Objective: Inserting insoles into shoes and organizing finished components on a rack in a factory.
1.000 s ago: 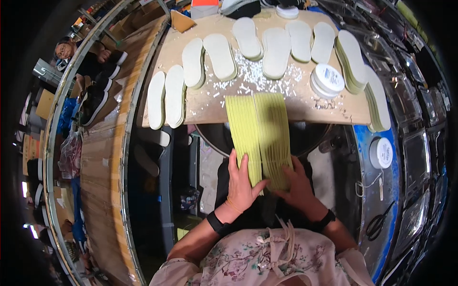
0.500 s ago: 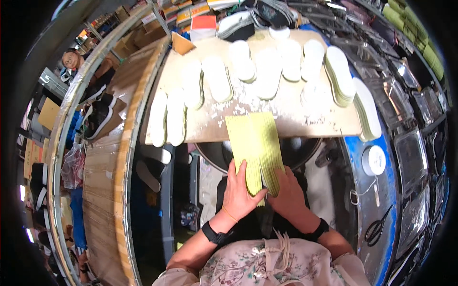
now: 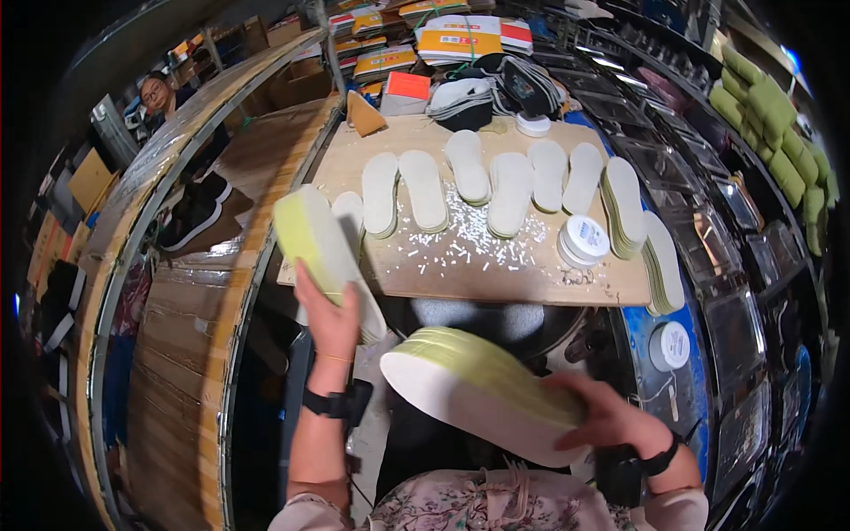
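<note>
My left hand (image 3: 329, 317) grips a stack of insoles (image 3: 329, 243), white on the face and yellow-green along the layered edges. It is tilted over the left end of a tan board (image 3: 412, 281), partly covering another stack there. Lower right, my right hand (image 3: 606, 414) is closed round a second, similar stack (image 3: 474, 385), held aslant above my lap with its white face toward me. The two held stacks are apart. Several more insole stacks (image 3: 512, 190) lie in a row along the board, white faces up. Small white bits (image 3: 482, 232) are scattered in front of them.
Round white containers (image 3: 583, 241) stand on the board, and another (image 3: 669, 345) sits on the blue surface at right. Dark shoe uppers (image 3: 522, 87) lie behind the board. A cardboard-topped rack (image 3: 190, 354) runs along the left, with a person (image 3: 159, 97) beyond it.
The stacks were together between both hands, edges up. Now they are apart: my left hand has carried one up and left, my right has turned the other aslant. The view has shifted.
</note>
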Tool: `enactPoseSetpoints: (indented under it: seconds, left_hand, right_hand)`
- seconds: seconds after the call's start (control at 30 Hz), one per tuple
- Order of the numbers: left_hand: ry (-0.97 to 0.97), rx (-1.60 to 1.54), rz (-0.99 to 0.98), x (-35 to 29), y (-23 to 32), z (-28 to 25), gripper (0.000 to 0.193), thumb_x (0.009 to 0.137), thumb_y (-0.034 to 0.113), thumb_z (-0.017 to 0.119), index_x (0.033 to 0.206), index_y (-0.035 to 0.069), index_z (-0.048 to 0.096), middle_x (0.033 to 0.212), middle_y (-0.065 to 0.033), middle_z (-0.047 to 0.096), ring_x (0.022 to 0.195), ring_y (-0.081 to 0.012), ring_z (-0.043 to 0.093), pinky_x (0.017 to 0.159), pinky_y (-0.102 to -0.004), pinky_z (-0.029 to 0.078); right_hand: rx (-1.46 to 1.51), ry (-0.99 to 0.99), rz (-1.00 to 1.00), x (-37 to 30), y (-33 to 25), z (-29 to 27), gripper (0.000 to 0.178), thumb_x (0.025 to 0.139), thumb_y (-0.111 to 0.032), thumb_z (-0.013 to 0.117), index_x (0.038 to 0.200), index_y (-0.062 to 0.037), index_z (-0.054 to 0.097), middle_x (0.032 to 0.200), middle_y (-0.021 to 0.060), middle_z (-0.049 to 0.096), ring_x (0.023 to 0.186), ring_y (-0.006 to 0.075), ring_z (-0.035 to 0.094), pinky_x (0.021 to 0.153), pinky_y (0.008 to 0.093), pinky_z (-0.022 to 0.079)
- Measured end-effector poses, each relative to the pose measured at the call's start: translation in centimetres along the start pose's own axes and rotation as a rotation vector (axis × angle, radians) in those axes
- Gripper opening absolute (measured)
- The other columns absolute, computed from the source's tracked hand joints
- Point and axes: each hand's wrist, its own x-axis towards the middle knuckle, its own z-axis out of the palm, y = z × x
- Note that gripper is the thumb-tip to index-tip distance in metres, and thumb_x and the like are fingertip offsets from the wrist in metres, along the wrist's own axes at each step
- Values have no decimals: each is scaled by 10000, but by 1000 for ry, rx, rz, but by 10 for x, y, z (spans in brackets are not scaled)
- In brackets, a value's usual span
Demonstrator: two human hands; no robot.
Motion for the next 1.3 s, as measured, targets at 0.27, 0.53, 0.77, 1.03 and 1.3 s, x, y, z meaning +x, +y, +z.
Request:
enactPoseSetpoints:
  seconds: [0.27, 0.53, 0.77, 1.03, 1.3]
  left_hand:
    - [-276, -1009, -637, -15, -24, -37, 642, 838, 157, 471, 1388, 70, 151, 1316, -144, 354, 1162, -250, 410, 944, -332, 355]
    - [-341, -951, -835, -50, -35, -61, 744, 769, 152, 534, 1394, 80, 137, 1323, -147, 350, 1190, -258, 382, 970, -362, 329]
    - [-465, -977, -765, -34, -36, -60, 800, 759, 132, 522, 1404, 90, 50, 1361, -146, 290, 1220, -265, 343, 993, -369, 297]
    - [-278, -1097, -609, -25, -19, -23, 689, 826, 140, 416, 1400, 57, 43, 1375, -131, 261, 1242, -238, 310, 1015, -348, 254]
    - [-102, -277, 164, -26, 37, 0, 339, 900, 153, 391, 1184, -18, 461, 1210, -178, 449, 1110, -295, 448, 948, -349, 340]
  right_hand:
    - [1048, 580, 27, 105, 97, -82, 578, 752, -122, 531, 1284, 6, 344, 1209, 135, 489, 1082, 238, 510, 936, 354, 405]
    - [1153, 569, -124, 260, 103, -133, 377, 827, -190, 546, 1117, 39, 475, 1084, 133, 559, 991, 234, 552, 865, 355, 445]
    - [941, 753, 284, 305, 107, -117, 388, 817, -203, 554, 1100, 56, 497, 1056, 160, 573, 950, 273, 562, 828, 373, 444]
    - [175, 212, 289, 242, 13, 10, 647, 771, -191, 627, 1302, 7, 315, 1165, 188, 497, 1065, 244, 486, 888, 351, 399]
    - [739, 244, -63, 194, -8, 80, 902, 681, -298, 710, 1354, -25, 175, 1272, 171, 378, 1175, 251, 383, 969, 361, 329]
